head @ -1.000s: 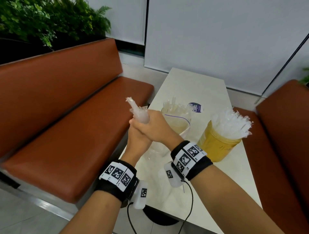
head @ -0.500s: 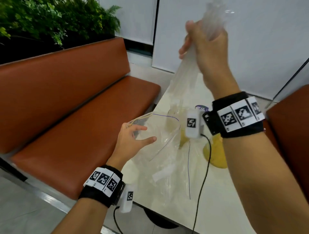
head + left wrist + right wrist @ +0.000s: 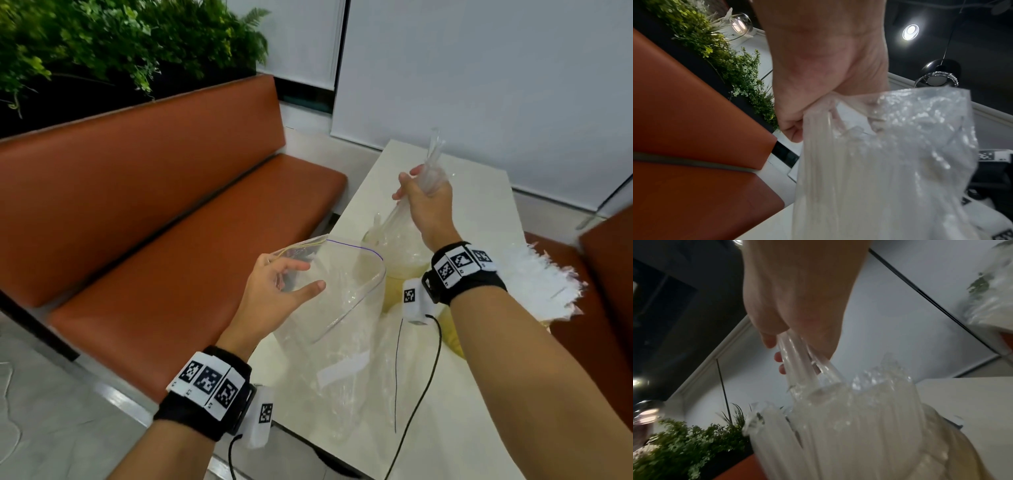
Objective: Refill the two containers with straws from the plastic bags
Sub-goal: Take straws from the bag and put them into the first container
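Observation:
My left hand [image 3: 284,284] holds the rim of a clear zip bag [image 3: 342,308], and its mouth gapes open over the table's near left corner. The left wrist view shows the fingers [image 3: 795,128] curled into the bag's plastic [image 3: 890,162]. My right hand [image 3: 423,202] grips a bundle of clear straws [image 3: 432,164] near its top. The bundle's lower ends reach down into a yellow container [image 3: 407,270] that is partly hidden behind the bag. In the right wrist view the straws [image 3: 797,356] run through my fist [image 3: 797,321] down into a mass of straws.
A second yellow container [image 3: 452,329], packed with white wrapped straws [image 3: 537,284], stands at the right, half hidden by my right forearm. The white table [image 3: 479,212] runs away from me between two orange benches [image 3: 171,240]. Plants stand behind the left bench.
Both hands were first together on the bundle. The right hand then lifted it high and has now come down over the container. The left hand keeps holding the bag's mouth open.

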